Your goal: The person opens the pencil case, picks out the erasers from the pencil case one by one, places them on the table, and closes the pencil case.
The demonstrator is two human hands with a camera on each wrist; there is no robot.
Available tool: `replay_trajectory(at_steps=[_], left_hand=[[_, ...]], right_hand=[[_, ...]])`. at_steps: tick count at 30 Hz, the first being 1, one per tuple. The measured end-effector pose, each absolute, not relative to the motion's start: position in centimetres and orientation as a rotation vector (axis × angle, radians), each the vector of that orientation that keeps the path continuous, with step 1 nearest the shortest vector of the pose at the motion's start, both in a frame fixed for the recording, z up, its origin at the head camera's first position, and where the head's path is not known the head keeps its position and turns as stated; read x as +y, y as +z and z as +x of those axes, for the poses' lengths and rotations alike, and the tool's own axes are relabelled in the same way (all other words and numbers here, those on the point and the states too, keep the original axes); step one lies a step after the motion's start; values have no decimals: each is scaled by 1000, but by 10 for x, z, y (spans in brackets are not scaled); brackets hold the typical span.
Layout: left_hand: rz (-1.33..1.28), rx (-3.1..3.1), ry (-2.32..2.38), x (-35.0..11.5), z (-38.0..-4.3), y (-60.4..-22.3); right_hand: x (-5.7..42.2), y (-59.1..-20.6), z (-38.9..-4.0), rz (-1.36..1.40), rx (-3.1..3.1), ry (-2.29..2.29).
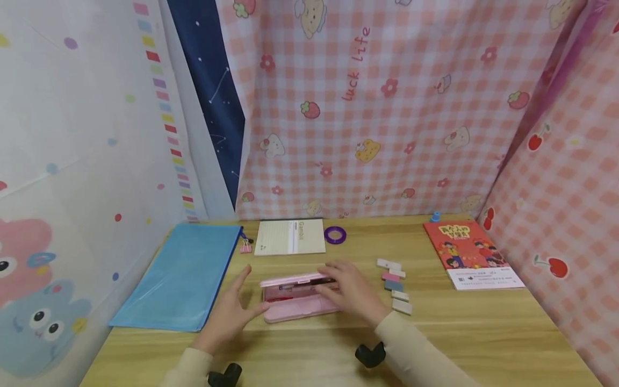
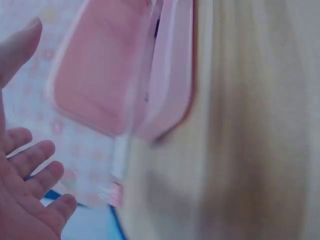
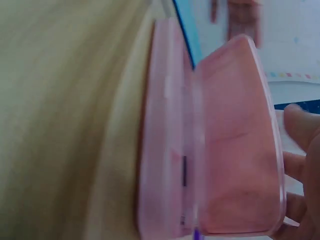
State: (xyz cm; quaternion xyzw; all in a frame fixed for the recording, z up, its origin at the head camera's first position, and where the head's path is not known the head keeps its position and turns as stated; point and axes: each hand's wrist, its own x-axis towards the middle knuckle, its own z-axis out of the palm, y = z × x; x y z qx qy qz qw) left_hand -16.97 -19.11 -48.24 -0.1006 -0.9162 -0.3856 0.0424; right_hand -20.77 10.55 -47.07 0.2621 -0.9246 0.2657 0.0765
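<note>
A pink pencil case (image 1: 302, 309) lies on the wooden table with its lid (image 3: 237, 145) raised. Inside it are a dark pen (image 1: 309, 283) and a small red item (image 1: 280, 299). My left hand (image 1: 229, 317) is at the case's left end, thumb near the front corner; in the left wrist view its fingers (image 2: 37, 165) are spread and apart from the lid. Over the case's right end is my right hand (image 1: 353, 290). The right wrist view shows its relaxed fingers (image 3: 295, 165) behind the lid's outer edge, holding nothing.
Several small white, pink and blue-grey blocks (image 1: 394, 285) lie right of the case. Behind it are a notebook (image 1: 275, 236), a purple tape ring (image 1: 335, 235) and a pink binder clip (image 1: 246, 247). A blue folder (image 1: 176, 274) lies left, a red book (image 1: 464, 250) right.
</note>
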Motion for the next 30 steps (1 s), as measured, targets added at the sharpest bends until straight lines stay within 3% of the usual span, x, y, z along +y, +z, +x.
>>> replay_trajectory(at_steps=[4,11,20,30], left_hand=[[-518,-2824,-900,-177,-176,-473],[-629,-2898,-649,-159,-186,-497],[-549,-2948,-491,-151,-179,-512],[-487,-2989,-482,-148,-168,-504]], right_hand=[[102,-483,-208,779,-2864,744],[94,-506,-211,754,-3012,637],[89,-514,-203,740,-3030,645],[85,-517,-198,709,-3024,589]])
